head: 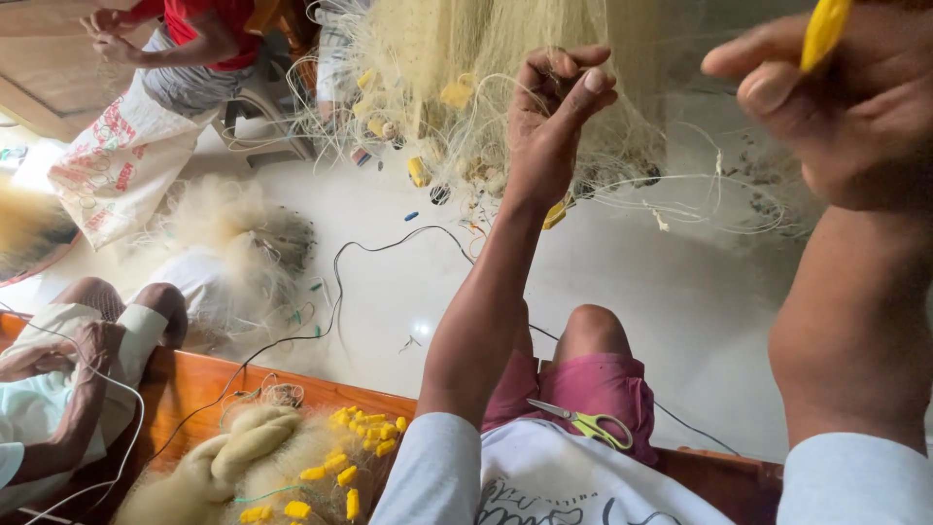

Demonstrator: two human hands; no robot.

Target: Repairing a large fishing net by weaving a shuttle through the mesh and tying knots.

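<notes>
My left hand (552, 122) is raised in front of me, its fingers pinched on the strands of a pale yellow fishing net (486, 58) that hangs ahead. My right hand (836, 97) is up at the top right and grips a yellow netting needle (823, 31) between thumb and fingers. Small yellow floats (418, 170) and thin white lines dangle from the net below my left hand. A pair of scissors (583, 423) with yellow-green handles lies on my lap.
A heap of net with several yellow floats (355, 447) lies on the wooden bench (185, 384) at my left. A person in light clothes (58, 389) sits beside it. Another person in a red top (194, 44) works further off. A black cable (335, 282) crosses the pale floor.
</notes>
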